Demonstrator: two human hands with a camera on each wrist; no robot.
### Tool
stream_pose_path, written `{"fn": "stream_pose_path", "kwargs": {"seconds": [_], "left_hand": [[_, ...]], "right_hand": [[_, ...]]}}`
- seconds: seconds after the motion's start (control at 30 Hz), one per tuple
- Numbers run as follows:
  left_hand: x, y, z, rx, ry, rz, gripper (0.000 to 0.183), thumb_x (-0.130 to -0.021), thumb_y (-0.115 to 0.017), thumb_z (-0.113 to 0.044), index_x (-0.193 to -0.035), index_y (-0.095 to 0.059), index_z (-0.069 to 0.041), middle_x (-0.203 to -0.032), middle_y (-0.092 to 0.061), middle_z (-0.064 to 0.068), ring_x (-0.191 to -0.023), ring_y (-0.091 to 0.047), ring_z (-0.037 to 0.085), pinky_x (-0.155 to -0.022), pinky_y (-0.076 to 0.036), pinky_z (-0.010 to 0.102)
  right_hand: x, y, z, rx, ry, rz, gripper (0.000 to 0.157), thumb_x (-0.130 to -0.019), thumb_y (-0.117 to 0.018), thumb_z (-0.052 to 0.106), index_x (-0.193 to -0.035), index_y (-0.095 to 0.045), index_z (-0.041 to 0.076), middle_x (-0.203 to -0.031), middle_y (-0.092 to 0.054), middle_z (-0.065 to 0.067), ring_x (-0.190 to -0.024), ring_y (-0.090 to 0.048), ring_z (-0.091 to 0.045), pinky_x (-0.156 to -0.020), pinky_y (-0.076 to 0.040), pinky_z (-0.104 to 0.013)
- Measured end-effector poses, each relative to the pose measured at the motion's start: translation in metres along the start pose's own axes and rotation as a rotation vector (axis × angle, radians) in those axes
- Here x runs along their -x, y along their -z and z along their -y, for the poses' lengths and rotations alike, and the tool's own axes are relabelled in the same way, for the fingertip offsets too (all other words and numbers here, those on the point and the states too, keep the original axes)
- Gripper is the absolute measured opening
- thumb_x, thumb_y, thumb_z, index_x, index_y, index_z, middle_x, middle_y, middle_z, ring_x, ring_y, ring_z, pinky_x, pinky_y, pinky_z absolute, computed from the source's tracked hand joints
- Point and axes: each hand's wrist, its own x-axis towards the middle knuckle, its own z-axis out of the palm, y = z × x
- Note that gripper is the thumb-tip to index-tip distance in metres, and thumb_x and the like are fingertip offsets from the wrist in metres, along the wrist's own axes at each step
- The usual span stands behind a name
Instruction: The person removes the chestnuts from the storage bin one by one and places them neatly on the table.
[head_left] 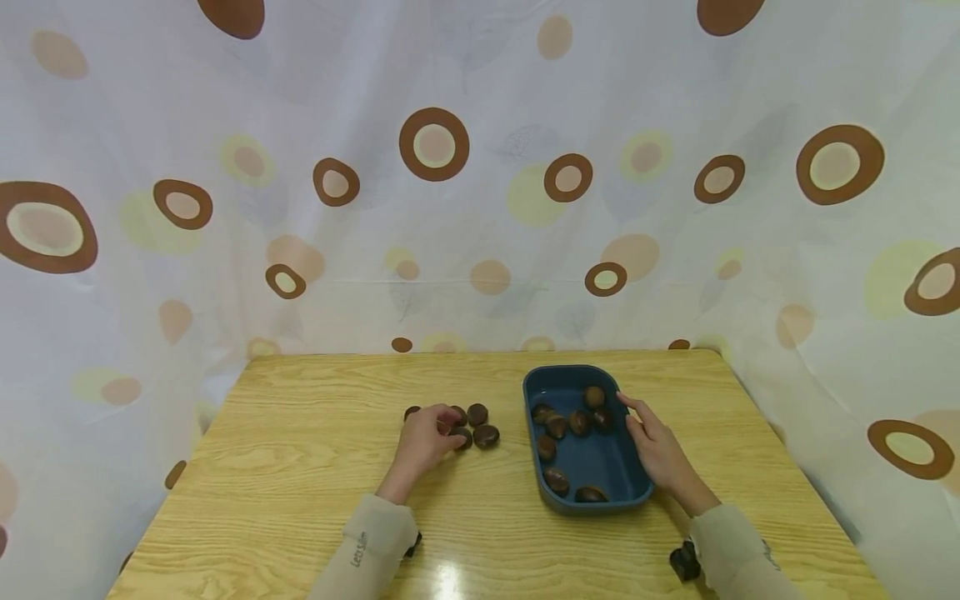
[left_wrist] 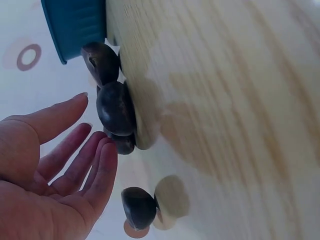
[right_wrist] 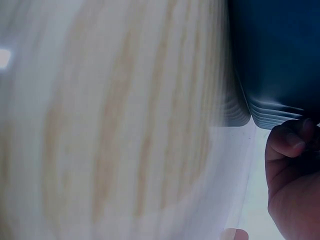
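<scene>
On the table, my left hand (head_left: 426, 437) hovers over several dark brown chestnuts. Its thumb and fingers are parted with nothing between them, close to a chestnut (left_wrist: 116, 107) in the left wrist view. Another chestnut (head_left: 486, 436) lies just right of the fingertips, and one (left_wrist: 139, 207) sits apart from the cluster. A blue rectangular bin (head_left: 609, 467) stands to the right, with several chestnuts (head_left: 579, 422) scattered inside. My right hand (head_left: 660, 454) holds the bin's right side at the rim; in the right wrist view its fingers look curled against the wall, partly in shadow.
Light wood-grain table (head_left: 300, 467) lies under everything. Behind and beside it hangs a pale curtain (head_left: 480, 233) with brown and beige ovals. A dark strap piece (head_left: 685, 561) shows at the right wrist.
</scene>
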Motion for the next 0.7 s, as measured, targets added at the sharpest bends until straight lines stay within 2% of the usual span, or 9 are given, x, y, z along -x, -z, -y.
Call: {"fn": "stream_pose_path", "kwargs": {"seconds": [0.3, 0.7], "left_hand": [[0.0, -0.007, -0.02, 0.062, -0.093, 0.011, 0.029, -0.093, -0.078, -0.011, -0.12, -0.073, -0.001, -0.117, -0.074, 0.017, -0.102, -0.071, 0.031, -0.088, -0.06, 0.043], [-0.005, -0.032, -0.052, 0.199, -0.191, 0.06, 0.032, -0.096, -0.077, -0.016, -0.126, -0.072, -0.006, -0.122, -0.072, 0.017, -0.109, -0.07, 0.034, -0.093, -0.06, 0.043]], "right_hand": [[0.0, 0.0, -0.001, -0.002, 0.003, 0.008, 0.045, -0.116, -0.034, 0.019, -0.158, -0.038, 0.003, -0.161, -0.036, -0.031, -0.141, -0.043, -0.054, -0.111, -0.038, -0.07], [0.0, 0.0, -0.004, 0.013, 0.007, 0.005, 0.045, -0.116, -0.034, 0.021, -0.158, -0.039, 0.006, -0.161, -0.037, -0.03, -0.141, -0.043, -0.053, -0.109, -0.039, -0.07]]}}
